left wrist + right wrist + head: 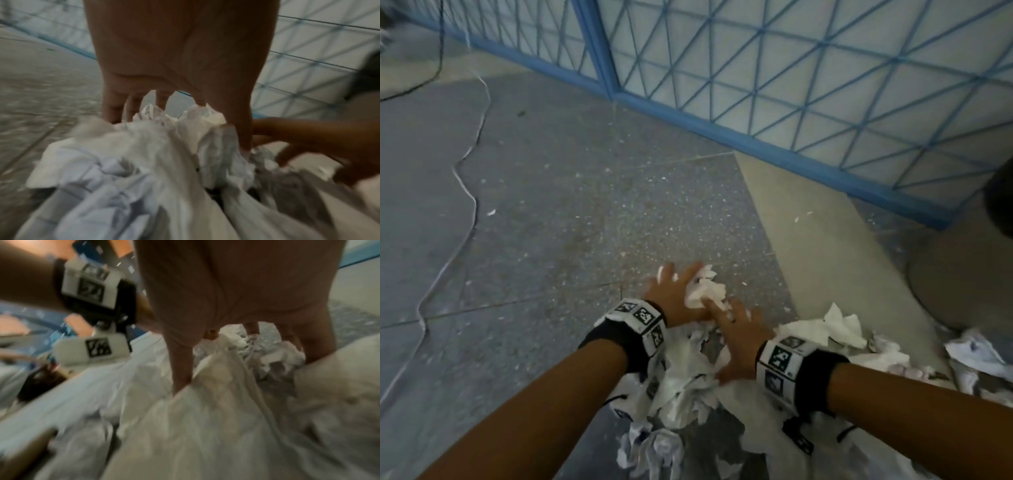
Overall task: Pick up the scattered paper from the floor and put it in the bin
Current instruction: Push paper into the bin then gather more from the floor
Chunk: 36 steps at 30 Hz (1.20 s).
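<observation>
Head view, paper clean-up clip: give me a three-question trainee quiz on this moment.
1. True or false: both hands are on the crumpled paper.
2. Multiple choice: the white cable lies A) in the pile, B) on the floor left of the hands, C) against the blue lattice panel.
3. Fill in: the paper pile lies on the ____.

Key: 1 true, left hand and right hand gather it; 2 B; 3 floor.

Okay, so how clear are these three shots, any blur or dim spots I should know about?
Head view: dim but fairly sharp, with the left hand and right hand slightly smeared over the crumpled paper. Left wrist view: paper softly blurred, edges streaked. Right wrist view: blurriest and darkest, paper mostly shapeless.
</observation>
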Motion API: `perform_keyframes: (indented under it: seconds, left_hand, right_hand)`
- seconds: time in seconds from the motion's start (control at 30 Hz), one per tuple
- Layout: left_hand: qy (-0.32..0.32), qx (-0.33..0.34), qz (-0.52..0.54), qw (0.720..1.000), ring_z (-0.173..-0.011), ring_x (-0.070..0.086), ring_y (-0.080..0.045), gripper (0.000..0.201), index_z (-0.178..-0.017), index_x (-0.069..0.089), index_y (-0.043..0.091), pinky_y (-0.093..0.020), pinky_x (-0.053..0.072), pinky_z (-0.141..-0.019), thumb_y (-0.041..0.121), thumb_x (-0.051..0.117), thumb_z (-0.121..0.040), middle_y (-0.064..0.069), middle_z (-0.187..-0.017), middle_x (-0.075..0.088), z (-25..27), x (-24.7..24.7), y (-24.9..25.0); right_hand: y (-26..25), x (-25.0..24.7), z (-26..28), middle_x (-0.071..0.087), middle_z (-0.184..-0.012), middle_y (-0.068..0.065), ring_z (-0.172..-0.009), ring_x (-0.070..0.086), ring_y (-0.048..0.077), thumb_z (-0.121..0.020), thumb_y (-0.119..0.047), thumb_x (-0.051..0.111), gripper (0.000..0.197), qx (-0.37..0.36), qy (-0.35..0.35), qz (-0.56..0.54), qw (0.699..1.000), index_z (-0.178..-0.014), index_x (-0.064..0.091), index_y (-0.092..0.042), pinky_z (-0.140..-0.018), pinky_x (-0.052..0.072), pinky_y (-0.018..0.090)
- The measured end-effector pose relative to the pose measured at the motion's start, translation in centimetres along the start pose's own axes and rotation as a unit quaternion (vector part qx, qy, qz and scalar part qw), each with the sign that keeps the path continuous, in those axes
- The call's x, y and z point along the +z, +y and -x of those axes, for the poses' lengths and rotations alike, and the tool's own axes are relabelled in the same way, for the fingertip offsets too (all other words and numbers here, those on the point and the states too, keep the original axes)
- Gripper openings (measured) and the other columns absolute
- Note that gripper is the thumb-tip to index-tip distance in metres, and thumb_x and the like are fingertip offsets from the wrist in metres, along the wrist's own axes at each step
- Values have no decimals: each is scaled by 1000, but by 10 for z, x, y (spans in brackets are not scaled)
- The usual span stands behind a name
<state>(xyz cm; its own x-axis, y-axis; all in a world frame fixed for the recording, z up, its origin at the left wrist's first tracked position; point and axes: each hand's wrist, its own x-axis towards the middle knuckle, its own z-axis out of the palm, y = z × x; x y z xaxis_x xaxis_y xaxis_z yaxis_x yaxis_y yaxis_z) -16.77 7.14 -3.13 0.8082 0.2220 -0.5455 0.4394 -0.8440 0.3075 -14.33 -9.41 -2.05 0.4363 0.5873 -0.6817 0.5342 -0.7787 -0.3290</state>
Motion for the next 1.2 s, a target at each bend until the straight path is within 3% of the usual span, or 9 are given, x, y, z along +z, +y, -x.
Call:
perform_keyframes:
  seconds: [0.17, 0.33, 0.47, 0.63, 0.73, 0.83, 0.93, 1.07, 1.2]
  left_hand:
    - [-16, 56, -101, 993, -126, 38, -39, 52, -131, 36, 35, -51, 38, -105, 44, 56, -83, -7, -140, 34, 1, 22, 8]
    - [66, 44, 129, 988, -117, 53, -32, 42, -126, 49, 11, -35, 41, -95, 24, 60, -87, -15, -129, 54, 5, -3, 26]
    - [100, 15, 429, 898, -104, 60, -30, 48, -121, 51, 5, -40, 52, -81, 16, 69, -78, -21, -120, 61, 6, -39, 45]
    - [45, 86, 599, 795, -82, 59, -23, 12, -97, 60, 14, -21, 50, -53, 6, 55, -90, -7, -87, 62, 30, -77, 116]
    - [2, 186, 637, 748, -84, 60, -19, 27, -115, 50, 14, -23, 55, -57, 6, 55, -90, -6, -95, 61, 41, -98, 188]
    - [5, 249, 666, 703, -96, 59, -27, 57, -132, 32, 6, -32, 60, -62, 7, 62, -83, -19, -125, 52, 49, -112, 267]
    - [80, 319, 611, 720, -109, 53, -27, 52, -125, 22, 11, -51, 52, -93, 3, 57, -88, -17, -128, 45, 61, -117, 347]
    - [184, 399, 488, 754, -117, 52, -31, 48, -130, 23, -4, -25, 41, -97, 6, 50, -92, -24, -132, 46, 69, -103, 417]
    - [184, 377, 100, 902, -136, 34, -31, 58, -131, 37, 8, -52, 22, -114, 49, 44, -90, -15, -140, 45, 34, -71, 437]
  right_hand:
    - [23, 12, 14, 11, -153, 13, -137, 18, 41, -87, -21, 57, 78, 9, 65, 70, 995, -146, 7, -31, -111, 30, 49]
    - [33, -16, 20, 46, -130, 18, -123, 45, 33, -88, -13, 51, 35, -22, 128, -22, 991, -123, 50, -9, -102, 34, 34]
    - [44, -64, 43, 56, -118, 22, -110, 56, 32, -81, -6, 62, 30, -19, 260, -172, 950, -111, 61, -4, -86, 41, 28]
    - [74, -134, 112, 67, -96, 17, -89, 63, 18, -75, 2, 67, 16, -64, 405, -269, 871, -91, 65, 1, -67, 40, 18]
    - [99, -170, 164, 61, -86, 3, -72, 56, -12, -75, 2, 68, 18, -57, 502, -293, 812, -92, 66, -5, -65, 38, 2]
    - [133, -201, 217, 62, -90, 8, -89, 57, 13, -70, -13, 66, 25, -46, 598, -263, 756, -94, 64, -7, -70, 40, 15]
    - [178, -223, 257, 66, -101, 18, -98, 61, 22, -66, -20, 57, 27, 22, 696, -202, 689, -93, 59, -17, -73, 40, 23]
    - [227, -225, 262, 60, -110, 27, -104, 58, 35, -74, -19, 54, 33, 119, 749, -165, 631, -100, 62, -1, -84, 41, 30]
    - [251, -208, 247, 51, -131, 21, -119, 52, 32, -73, -27, 58, 53, 189, 619, -169, 743, -123, 56, -10, -103, 39, 34]
